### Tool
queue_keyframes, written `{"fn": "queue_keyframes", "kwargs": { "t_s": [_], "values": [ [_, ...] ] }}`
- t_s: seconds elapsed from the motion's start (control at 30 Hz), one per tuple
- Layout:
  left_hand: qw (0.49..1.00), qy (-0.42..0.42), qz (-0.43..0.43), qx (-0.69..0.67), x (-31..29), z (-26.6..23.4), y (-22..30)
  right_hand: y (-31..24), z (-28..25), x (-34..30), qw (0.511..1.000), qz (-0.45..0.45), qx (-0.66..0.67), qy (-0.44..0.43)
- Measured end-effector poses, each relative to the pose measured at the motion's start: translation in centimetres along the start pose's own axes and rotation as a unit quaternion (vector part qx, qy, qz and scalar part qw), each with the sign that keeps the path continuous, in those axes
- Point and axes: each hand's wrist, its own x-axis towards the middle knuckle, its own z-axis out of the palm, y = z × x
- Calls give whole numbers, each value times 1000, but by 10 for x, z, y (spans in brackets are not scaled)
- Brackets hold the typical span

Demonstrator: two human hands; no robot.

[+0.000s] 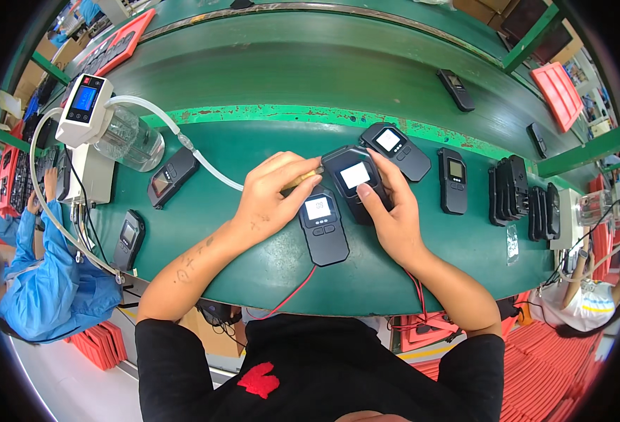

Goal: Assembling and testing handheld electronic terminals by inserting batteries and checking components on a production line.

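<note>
My right hand (pixel 394 214) grips a black handheld meter (pixel 346 156) with a lit white screen, its thumb on the front below the screen. Closed in a pinch, my left hand (pixel 271 190) holds a slim yellowish piece (pixel 303 178) whose tip meets the meter's upper left side. A clear hose (pixel 215 171) runs up to my left hand; its far end is hidden there. Just below the held meter lies a second black meter (pixel 325 243) with a lit screen, a red wire at its lower end. Behind my right hand rests another lit meter (pixel 410 162).
At left stands a white pump unit (pixel 85 109) with a blue display and a clear bottle (pixel 133 144). More meters lie about, one at right (pixel 453 186), and a dark upright row (pixel 508 190). Co-workers sit at both sides; a blue sleeve (pixel 49 246) shows at left.
</note>
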Motion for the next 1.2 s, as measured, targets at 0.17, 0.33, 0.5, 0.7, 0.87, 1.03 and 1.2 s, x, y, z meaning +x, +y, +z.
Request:
{"fn": "queue_keyframes", "kwargs": {
  "t_s": [0.17,0.33,0.5,0.7,0.87,1.03,1.2],
  "values": [
    [1000,0,-9,7,0,0,1,2,-2,1,999,0,-50,-9],
    [999,10,-31,22,3,2,-1,-8,-5,2,996,64,-41,-50],
    [999,19,-5,50,1,3,-4,-5,-9,3,992,48,-96,-62],
    [978,20,68,195,7,-3,12,-5,-8,5,987,39,-132,-87],
    [965,-155,37,207,-9,-14,51,-7,-12,5,990,-17,-107,-89],
    [943,-263,-5,203,-9,-19,75,-5,-16,7,997,-28,-56,-52],
    [935,-275,-25,221,-17,-17,66,-16,-22,12,993,8,-118,-29]
  ]
}}
